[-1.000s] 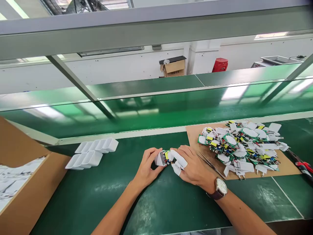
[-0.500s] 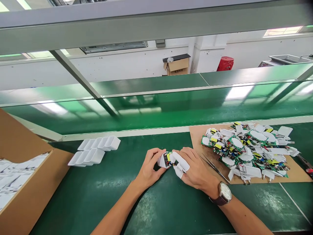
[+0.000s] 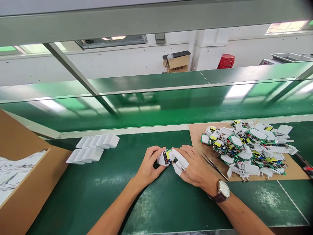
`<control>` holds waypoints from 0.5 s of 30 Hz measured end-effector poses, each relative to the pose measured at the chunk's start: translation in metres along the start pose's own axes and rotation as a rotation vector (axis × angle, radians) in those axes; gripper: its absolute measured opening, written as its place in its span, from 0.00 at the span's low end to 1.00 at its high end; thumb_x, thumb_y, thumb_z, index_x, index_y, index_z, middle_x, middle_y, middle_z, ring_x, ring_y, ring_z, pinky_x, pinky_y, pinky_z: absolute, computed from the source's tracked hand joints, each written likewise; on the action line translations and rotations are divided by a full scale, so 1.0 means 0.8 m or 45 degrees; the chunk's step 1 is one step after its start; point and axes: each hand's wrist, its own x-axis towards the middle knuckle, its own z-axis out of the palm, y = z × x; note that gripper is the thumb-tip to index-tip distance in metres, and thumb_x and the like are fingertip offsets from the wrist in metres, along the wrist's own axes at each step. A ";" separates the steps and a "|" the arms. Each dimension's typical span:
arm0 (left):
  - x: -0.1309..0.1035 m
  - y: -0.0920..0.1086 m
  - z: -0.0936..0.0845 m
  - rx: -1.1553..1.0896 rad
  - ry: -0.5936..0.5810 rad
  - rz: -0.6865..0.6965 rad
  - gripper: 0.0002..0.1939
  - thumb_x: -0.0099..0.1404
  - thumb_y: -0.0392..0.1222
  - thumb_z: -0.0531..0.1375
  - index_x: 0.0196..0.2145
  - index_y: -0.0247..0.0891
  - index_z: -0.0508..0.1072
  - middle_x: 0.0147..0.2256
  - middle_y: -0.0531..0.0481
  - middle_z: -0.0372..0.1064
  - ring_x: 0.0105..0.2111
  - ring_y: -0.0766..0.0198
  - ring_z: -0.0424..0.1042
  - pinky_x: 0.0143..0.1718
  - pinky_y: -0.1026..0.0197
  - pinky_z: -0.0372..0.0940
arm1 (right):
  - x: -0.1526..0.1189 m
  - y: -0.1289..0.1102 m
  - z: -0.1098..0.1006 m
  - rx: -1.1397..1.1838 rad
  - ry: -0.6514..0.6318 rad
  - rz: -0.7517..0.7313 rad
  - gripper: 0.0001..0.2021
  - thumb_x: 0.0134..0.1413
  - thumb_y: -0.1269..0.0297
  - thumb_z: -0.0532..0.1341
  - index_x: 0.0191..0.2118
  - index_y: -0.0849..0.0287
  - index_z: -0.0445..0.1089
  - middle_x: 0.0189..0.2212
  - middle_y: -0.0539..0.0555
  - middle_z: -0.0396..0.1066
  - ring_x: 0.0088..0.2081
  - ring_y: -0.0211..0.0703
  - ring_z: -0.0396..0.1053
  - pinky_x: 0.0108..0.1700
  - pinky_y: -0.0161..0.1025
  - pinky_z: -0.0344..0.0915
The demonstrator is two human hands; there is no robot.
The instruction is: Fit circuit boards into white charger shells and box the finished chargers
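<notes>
Over the middle of the green bench, my left hand (image 3: 148,167) pinches a white plastic charger housing (image 3: 161,159) between thumb and fingers. A circuit board (image 3: 168,155) with yellow and black parts sits at the housing's mouth, partly inside it. My right hand (image 3: 195,167), with a watch on its wrist, is closed around a white plug cover (image 3: 180,158) that meets the board's right end at an angle. The palm side of my right hand is hidden. Just right of that hand, metal tweezers (image 3: 214,165) lie on a cardboard sheet (image 3: 195,133).
A pile of circuit boards with white plug covers (image 3: 244,150) covers much of the cardboard. At the left stand two rows of white housings (image 3: 91,154) beside an open carton (image 3: 46,176) of white pieces. A dark-handled tool (image 3: 304,164) lies at the far right edge.
The view has shifted slightly, so the bench things sit a little higher and further left. Both hands keep nearly the same pose on the housing and plug cover.
</notes>
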 end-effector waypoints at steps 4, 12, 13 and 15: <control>0.000 0.000 -0.001 0.028 -0.030 -0.023 0.31 0.70 0.39 0.64 0.67 0.48 0.61 0.53 0.41 0.64 0.53 0.52 0.70 0.53 0.47 0.72 | 0.001 0.000 -0.001 -0.013 0.000 0.006 0.33 0.61 0.74 0.55 0.71 0.66 0.50 0.52 0.65 0.72 0.51 0.57 0.67 0.55 0.59 0.69; -0.001 -0.002 0.002 0.023 -0.020 -0.042 0.31 0.69 0.41 0.65 0.66 0.48 0.62 0.53 0.41 0.64 0.53 0.53 0.70 0.53 0.48 0.72 | 0.002 0.001 0.001 -0.024 0.004 0.006 0.32 0.63 0.74 0.55 0.71 0.65 0.50 0.51 0.65 0.73 0.50 0.56 0.68 0.54 0.58 0.70; -0.001 -0.002 0.002 0.019 -0.016 -0.040 0.31 0.69 0.41 0.65 0.66 0.48 0.62 0.54 0.41 0.64 0.53 0.53 0.70 0.53 0.48 0.72 | 0.003 0.001 0.001 -0.022 0.008 0.006 0.32 0.63 0.74 0.54 0.71 0.64 0.50 0.51 0.64 0.73 0.50 0.56 0.68 0.54 0.58 0.70; -0.001 -0.001 0.001 0.011 -0.014 -0.037 0.31 0.69 0.40 0.65 0.66 0.48 0.62 0.53 0.42 0.64 0.53 0.53 0.70 0.54 0.49 0.71 | 0.003 0.000 0.001 -0.021 0.020 0.007 0.32 0.63 0.74 0.54 0.71 0.64 0.50 0.51 0.64 0.73 0.50 0.57 0.68 0.54 0.58 0.70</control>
